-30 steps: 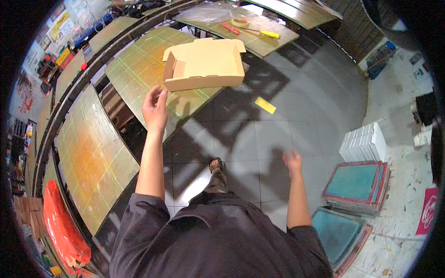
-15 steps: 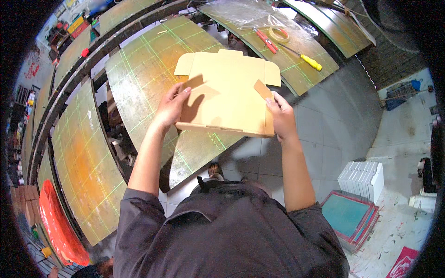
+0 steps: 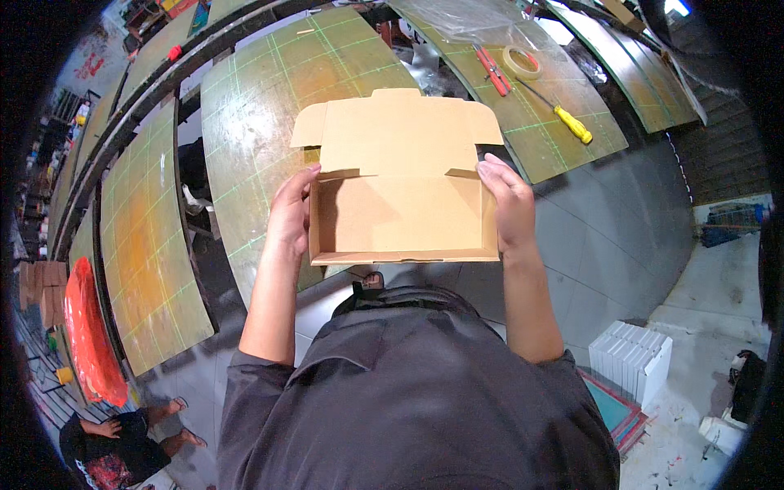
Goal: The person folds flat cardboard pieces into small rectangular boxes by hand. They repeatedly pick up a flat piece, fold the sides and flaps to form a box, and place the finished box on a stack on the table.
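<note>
Between my two hands is a brown cardboard box (image 3: 400, 214), held up in front of my body. Its lid stands open on the far side, with a tuck tab and two side ears spread out. Inside, nothing shows but bare cardboard. My left hand (image 3: 292, 208) is closed on the left wall, its thumb near the far left corner. Around the right wall, my right hand (image 3: 510, 200) grips with the thumb by the far right corner. The small far-corner flaps lie folded inward along the lid crease.
Green-lined work boards (image 3: 269, 106) stretch ahead and left. On one lie red-handled pliers (image 3: 492, 69), a tape roll (image 3: 521, 62) and a yellow screwdriver (image 3: 563, 114). White panels (image 3: 629, 359) stand on the floor at right. Another person (image 3: 122, 441) is at lower left, near a red plastic bag (image 3: 90, 335).
The box's side walls now stand upright and its corner flaps have folded inward, where before it lay flatter. Both hands have shifted along the sides. A person has come into view at lower left.
</note>
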`<action>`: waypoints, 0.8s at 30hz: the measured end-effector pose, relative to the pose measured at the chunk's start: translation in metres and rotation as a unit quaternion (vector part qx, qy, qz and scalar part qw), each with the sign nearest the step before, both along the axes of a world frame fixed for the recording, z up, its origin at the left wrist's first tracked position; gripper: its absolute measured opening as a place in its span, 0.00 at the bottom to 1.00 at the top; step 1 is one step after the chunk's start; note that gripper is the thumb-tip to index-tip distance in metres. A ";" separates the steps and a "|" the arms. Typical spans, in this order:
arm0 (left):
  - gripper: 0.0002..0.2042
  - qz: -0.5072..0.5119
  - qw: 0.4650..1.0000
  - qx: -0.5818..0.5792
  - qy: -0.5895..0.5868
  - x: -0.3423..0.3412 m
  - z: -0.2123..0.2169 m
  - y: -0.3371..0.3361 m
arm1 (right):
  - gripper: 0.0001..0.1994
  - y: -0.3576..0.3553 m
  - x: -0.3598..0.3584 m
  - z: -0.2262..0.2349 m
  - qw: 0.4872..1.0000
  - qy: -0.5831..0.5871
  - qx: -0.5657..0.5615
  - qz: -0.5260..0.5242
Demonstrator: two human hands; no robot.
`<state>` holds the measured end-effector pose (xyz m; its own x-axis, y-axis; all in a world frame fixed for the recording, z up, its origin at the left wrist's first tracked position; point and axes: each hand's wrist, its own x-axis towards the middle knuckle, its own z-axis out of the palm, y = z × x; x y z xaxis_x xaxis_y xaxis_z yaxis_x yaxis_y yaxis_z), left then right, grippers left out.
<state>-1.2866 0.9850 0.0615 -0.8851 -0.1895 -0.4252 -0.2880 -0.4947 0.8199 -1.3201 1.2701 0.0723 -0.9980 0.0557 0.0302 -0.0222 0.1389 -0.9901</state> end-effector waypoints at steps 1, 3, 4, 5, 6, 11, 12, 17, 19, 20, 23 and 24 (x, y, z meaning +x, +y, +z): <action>0.16 -0.018 1.000 0.005 0.003 0.003 0.008 0.002 | 0.13 0.002 -0.001 -0.002 0.999 -0.011 -0.051 0.006; 0.17 -0.019 0.999 0.020 0.030 0.007 0.021 0.011 | 0.13 0.002 -0.002 -0.004 0.988 -0.034 -0.151 0.022; 0.17 -0.013 0.999 0.009 0.050 0.007 0.022 0.015 | 0.13 0.004 -0.003 -0.003 0.981 -0.053 -0.181 0.034; 0.17 -0.007 0.998 -0.003 0.069 0.008 0.021 0.019 | 0.13 0.006 -0.003 -0.002 0.974 -0.071 -0.211 0.046; 0.18 -0.001 0.996 -0.017 0.088 0.008 0.021 0.021 | 0.14 0.007 -0.003 -0.002 0.964 -0.090 -0.243 0.059; 0.17 0.006 0.987 0.002 0.159 0.007 -0.001 0.010 | 0.19 0.004 -0.009 -0.009 0.917 -0.046 -0.395 0.044; 0.17 0.013 0.985 0.008 0.173 0.005 -0.011 0.007 | 0.20 0.004 -0.010 -0.010 0.902 -0.031 -0.428 0.046; 0.19 0.063 0.924 0.247 0.285 0.007 -0.037 -0.002 | 0.36 0.018 -0.027 -0.039 0.802 0.029 -0.580 0.137; 0.18 0.067 0.887 0.353 0.290 0.012 -0.034 0.000 | 0.37 0.018 -0.027 -0.029 0.823 -0.006 -0.537 0.187; 0.19 0.068 0.864 0.405 0.292 0.014 -0.032 0.000 | 0.37 0.018 -0.027 -0.025 0.831 -0.023 -0.514 0.211; 0.20 0.069 0.843 0.403 0.349 0.017 -0.034 -0.002 | 0.28 0.016 -0.030 -0.035 0.852 0.102 -0.472 0.202; 0.17 0.071 0.863 0.297 0.403 0.015 -0.046 -0.008 | 0.26 0.014 -0.031 -0.041 0.843 0.112 -0.486 0.203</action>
